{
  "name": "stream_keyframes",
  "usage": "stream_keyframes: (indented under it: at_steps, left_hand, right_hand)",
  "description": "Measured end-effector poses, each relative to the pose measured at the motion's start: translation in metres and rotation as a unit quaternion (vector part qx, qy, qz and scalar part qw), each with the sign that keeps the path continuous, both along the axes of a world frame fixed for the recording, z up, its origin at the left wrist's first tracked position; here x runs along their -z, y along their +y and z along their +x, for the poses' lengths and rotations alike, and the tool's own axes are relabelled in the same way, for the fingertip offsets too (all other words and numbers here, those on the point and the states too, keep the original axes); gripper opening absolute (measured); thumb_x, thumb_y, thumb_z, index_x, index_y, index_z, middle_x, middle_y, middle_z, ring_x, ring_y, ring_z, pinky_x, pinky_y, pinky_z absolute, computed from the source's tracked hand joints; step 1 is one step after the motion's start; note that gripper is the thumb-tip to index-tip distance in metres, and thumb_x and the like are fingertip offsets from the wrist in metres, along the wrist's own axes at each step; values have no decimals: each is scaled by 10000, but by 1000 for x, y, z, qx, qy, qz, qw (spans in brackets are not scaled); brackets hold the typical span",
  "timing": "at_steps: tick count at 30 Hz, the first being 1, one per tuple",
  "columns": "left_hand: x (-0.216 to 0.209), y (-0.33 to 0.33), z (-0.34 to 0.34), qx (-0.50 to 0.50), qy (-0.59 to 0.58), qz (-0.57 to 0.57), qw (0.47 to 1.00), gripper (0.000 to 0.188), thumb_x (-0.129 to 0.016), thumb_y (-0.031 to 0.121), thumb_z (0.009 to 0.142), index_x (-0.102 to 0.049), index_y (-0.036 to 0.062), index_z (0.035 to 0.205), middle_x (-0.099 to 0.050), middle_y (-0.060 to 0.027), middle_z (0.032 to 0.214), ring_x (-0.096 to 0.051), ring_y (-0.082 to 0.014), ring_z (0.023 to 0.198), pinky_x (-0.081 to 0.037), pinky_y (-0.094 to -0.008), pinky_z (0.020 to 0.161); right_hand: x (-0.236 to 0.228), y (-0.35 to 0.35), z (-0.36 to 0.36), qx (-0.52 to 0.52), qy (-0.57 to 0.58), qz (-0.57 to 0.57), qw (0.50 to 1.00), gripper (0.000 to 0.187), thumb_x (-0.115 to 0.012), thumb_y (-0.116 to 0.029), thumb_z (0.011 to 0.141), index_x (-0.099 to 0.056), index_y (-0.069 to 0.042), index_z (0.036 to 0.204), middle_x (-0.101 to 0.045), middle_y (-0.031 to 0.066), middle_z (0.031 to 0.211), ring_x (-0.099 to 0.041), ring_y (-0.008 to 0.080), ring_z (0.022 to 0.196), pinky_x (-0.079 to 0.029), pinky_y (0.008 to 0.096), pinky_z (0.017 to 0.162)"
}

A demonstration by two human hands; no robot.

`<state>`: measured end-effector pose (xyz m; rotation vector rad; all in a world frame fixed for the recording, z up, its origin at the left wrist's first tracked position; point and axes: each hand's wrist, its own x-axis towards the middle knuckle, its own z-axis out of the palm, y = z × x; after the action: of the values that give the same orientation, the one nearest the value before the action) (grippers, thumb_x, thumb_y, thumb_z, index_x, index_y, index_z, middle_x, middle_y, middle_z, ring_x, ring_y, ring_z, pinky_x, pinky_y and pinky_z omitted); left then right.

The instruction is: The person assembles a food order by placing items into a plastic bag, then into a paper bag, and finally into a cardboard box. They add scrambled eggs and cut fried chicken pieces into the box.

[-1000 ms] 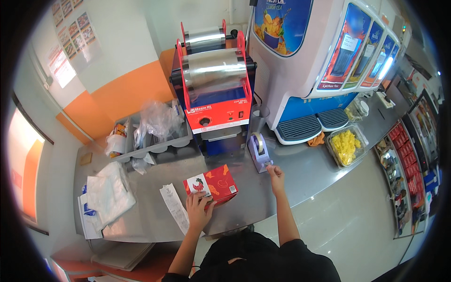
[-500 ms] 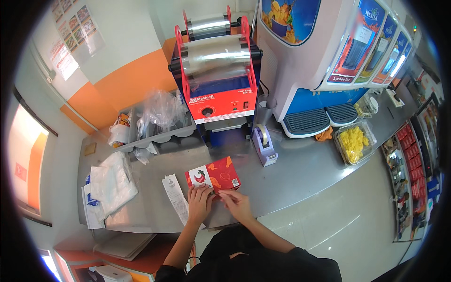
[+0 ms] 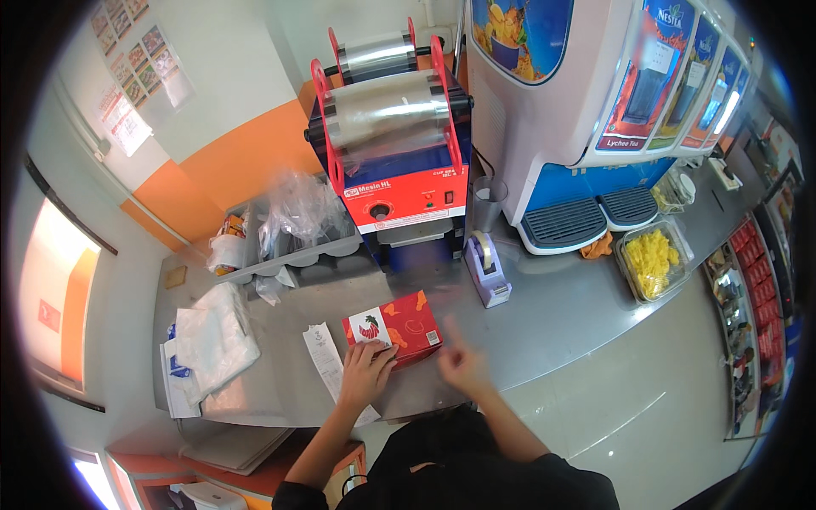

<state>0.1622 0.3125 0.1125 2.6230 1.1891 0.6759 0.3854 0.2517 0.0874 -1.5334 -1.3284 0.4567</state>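
1. Red-and-white printed cardboard box (image 3: 415, 319) lies on the brushed-steel desk (image 3: 544, 331), right of the long white paper receipt (image 3: 325, 357).
2. Left hand (image 3: 365, 372): grip loosely spread over the near edge; light, even pressure should steady without denting.
3. Right hand (image 3: 464, 371), blurred, is just beside it; I cannot tell its grip.

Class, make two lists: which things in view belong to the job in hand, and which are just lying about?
Job in hand:
red box, left hand resting on it, blurred right hand beside it
lilac tape dispenser, probably, near the right hand

Apparently lying about:
white plastic bags
orange cloth
paper slip, beside the box
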Motion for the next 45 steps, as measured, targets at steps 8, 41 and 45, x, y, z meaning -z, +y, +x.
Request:
stream_keyframes:
  at_steps: [8,41,45]
  left_hand:
    - [-46,52,-2,-29,136,-95,986,1060,-865,334,501,-348,92,1393,-424,-190,1276,-356,-405,1263,-265,-568,1072]
    - [50,-10,11,-65,-87,-60,992,562,-752,108,697,-522,64,1208,-527,-159,1210,-504,-355,1136,-421,-440,947]
    - [52,-12,14,-74,-130,-53,987,481,-692,34,742,-522,49,1192,-562,-149,1163,-540,-341,1108,-446,-416,925]
  right_hand:
    - [84,105,138,222,-136,-64,963,320,-728,-287,799,-659,-23,965,-587,118,749,-576,194,829,-463,296,745]
    - [49,6,-58,-153,330,-153,919,214,-635,-108,908,-665,-9,1095,-694,59,871,-649,98,746,-487,215,547]
    - [59,12,-70,-103,276,-153,943,276,-645,-96,899,-648,-37,1168,-690,39,792,-634,70,684,-463,209,512]
